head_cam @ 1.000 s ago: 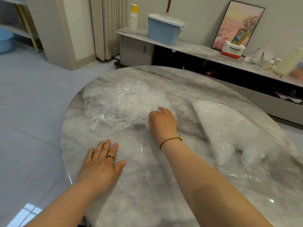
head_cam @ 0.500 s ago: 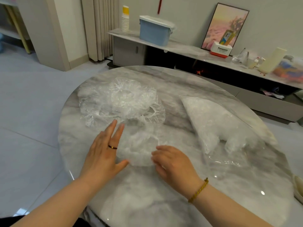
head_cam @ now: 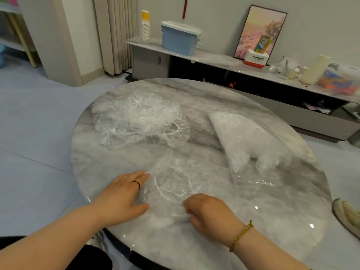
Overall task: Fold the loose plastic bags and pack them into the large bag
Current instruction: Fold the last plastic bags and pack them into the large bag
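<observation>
**Hands at both sides of the single bag (head_cam: 171,184)**

I am watching through the head camera. The single bag is clear and crinkly. It lies spread out on the round marble table (head_cam: 272,221), close to the near edge.

The left hand (head_cam: 124,197) rests flat on the table top. Its fingers (head_cam: 143,175) are straight and close together, and they touch the left rim of the single bag. It holds nothing (one finger has a dark ring (head_cam: 137,184) on it).

The right hand (head_cam: 210,213) is at the near right side of the single bag. Its fingers are curled in and pinch the near rim of the plastic. A yellow cord (head_cam: 241,235) goes round that wrist.

Farther back on the left sits the pile of loose bags (head_cam: 140,121). It is a puffy heap and lies apart from the single bag.

On the right side of the table lies the large bag (head_cam: 247,141). It is stuffed with white plastic, and some clear plastic lies flat past its near end. It is near the single bag, but I cannot tell if the two touch.

Behind the table, a blue box (head_cam: 179,38) stands on a low shelf (head_cam: 214,57).
</observation>
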Demonstrator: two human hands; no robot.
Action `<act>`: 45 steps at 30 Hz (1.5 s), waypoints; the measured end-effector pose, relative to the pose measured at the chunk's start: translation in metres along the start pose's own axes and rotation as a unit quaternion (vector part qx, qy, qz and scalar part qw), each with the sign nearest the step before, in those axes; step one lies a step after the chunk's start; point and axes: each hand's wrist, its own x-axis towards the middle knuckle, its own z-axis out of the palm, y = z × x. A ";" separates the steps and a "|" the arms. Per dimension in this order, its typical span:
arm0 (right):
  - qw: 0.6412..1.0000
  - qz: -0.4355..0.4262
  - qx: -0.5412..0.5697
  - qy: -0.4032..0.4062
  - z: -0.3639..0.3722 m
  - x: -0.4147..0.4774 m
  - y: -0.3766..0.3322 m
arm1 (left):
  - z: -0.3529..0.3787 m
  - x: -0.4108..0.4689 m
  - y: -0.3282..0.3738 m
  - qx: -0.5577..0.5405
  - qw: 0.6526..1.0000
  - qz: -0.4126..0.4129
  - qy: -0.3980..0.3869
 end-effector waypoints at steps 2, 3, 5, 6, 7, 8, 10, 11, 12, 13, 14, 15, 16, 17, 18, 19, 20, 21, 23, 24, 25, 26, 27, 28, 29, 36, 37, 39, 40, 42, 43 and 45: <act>0.999 0.025 0.010 -0.017 -0.004 -0.001 0.000 | -0.009 0.002 -0.005 0.013 0.999 -0.027 -0.034; 0.999 0.038 0.012 -0.030 -0.006 -0.001 0.001 | -0.015 0.003 -0.008 0.030 0.998 -0.022 -0.042; 0.997 0.059 0.029 -0.044 -0.009 0.002 0.003 | -0.016 0.005 -0.014 0.075 0.996 0.003 -0.051; 0.996 0.066 0.042 -0.042 -0.011 0.003 0.003 | -0.015 0.007 -0.016 0.091 0.994 0.002 -0.052; 0.995 0.072 0.052 -0.038 -0.012 0.004 0.004 | -0.013 0.010 -0.017 0.101 0.994 -0.002 -0.038; 0.995 0.075 0.058 -0.030 -0.013 0.006 0.005 | -0.011 0.013 -0.016 0.108 0.994 -0.009 -0.025; 0.994 0.084 0.075 -0.017 -0.015 0.009 0.006 | -0.014 0.012 -0.013 0.116 0.993 -0.008 0.025; 0.992 0.092 0.085 -0.017 -0.016 0.011 0.006 | -0.013 0.013 -0.015 0.111 0.992 0.009 0.056; 0.991 0.099 0.093 -0.020 -0.016 0.013 0.007 | -0.009 0.015 -0.017 0.080 0.992 0.031 0.097; 0.989 0.106 0.098 -0.023 -0.016 0.014 0.006 | -0.007 0.015 -0.017 0.040 0.986 0.073 0.145; 0.988 0.109 0.103 -0.030 -0.017 0.017 0.007 | -0.006 0.014 -0.015 -0.001 0.980 0.100 0.172; 0.987 0.111 0.106 -0.038 -0.018 0.018 0.006 | -0.010 0.014 -0.009 -0.087 0.979 0.094 0.157; 0.987 0.112 0.110 -0.044 -0.019 0.021 0.007 | -0.015 0.017 -0.003 -0.175 0.970 0.059 0.160; 0.986 0.113 0.113 -0.054 -0.021 0.022 0.007 | -0.018 0.020 0.003 -0.257 0.954 0.009 0.153; 0.985 0.113 0.117 -0.063 -0.023 0.023 0.008 | -0.014 0.026 0.004 -0.332 0.930 -0.048 0.151; 0.984 0.112 0.122 -0.070 -0.025 0.023 0.008 | -0.012 0.032 0.003 -0.386 0.905 -0.106 0.147; 0.982 0.114 0.128 -0.074 -0.027 0.023 0.009 | -0.010 0.040 0.000 -0.429 0.878 -0.168 0.133; 0.981 0.118 0.133 -0.079 -0.028 0.023 0.010 | -0.008 0.045 -0.003 -0.455 0.855 -0.222 0.110; 0.979 0.122 0.142 -0.082 -0.031 0.022 0.010 | -0.008 0.051 -0.005 -0.479 0.831 -0.276 0.054; 0.978 0.123 0.145 -0.082 -0.031 0.022 0.010 | -0.006 0.053 -0.005 -0.489 0.826 -0.278 0.032; 0.978 0.123 0.144 -0.086 -0.031 0.023 0.010 | -0.006 0.054 -0.004 -0.498 0.823 -0.272 0.015; 0.978 0.121 0.143 -0.087 -0.031 0.023 0.010 | -0.006 0.055 -0.003 -0.507 0.821 -0.264 -0.002; 0.979 0.117 0.141 -0.090 -0.032 0.023 0.010 | -0.006 0.055 0.000 -0.512 0.819 -0.256 -0.016; 0.980 0.115 0.134 -0.095 -0.032 0.023 0.010 | -0.005 0.057 0.003 -0.516 0.819 -0.249 -0.024; 0.980 0.114 0.124 -0.101 -0.032 0.023 0.010 | -0.005 0.056 0.005 -0.513 0.822 -0.246 -0.024; 0.980 0.129 0.113 -0.103 -0.031 0.020 0.011 | -0.010 0.053 -0.011 -0.275 0.915 -0.285 0.081; 0.979 0.131 0.119 -0.100 -0.031 0.020 0.011 | -0.011 0.050 -0.013 -0.231 0.929 -0.279 0.080; 0.976 0.145 0.138 -0.081 -0.029 0.020 0.010 | -0.014 0.043 -0.012 -0.187 0.947 -0.239 0.099; 0.975 0.153 0.149 -0.065 -0.029 0.020 0.010 | -0.015 0.040 -0.010 -0.187 0.953 -0.201 0.127; 0.966 0.184 0.178 -0.032 -0.027 0.021 0.011 | -0.020 0.035 -0.005 -0.243 0.951 -0.102 0.164; 0.956 0.209 0.205 -0.012 -0.028 0.021 0.011 | -0.024 0.031 -0.002 -0.290 0.944 -0.065 0.146; 0.923 0.258 0.284 0.034 -0.026 0.022 0.013 | -0.029 0.024 0.003 -0.356 0.934 -0.025 0.026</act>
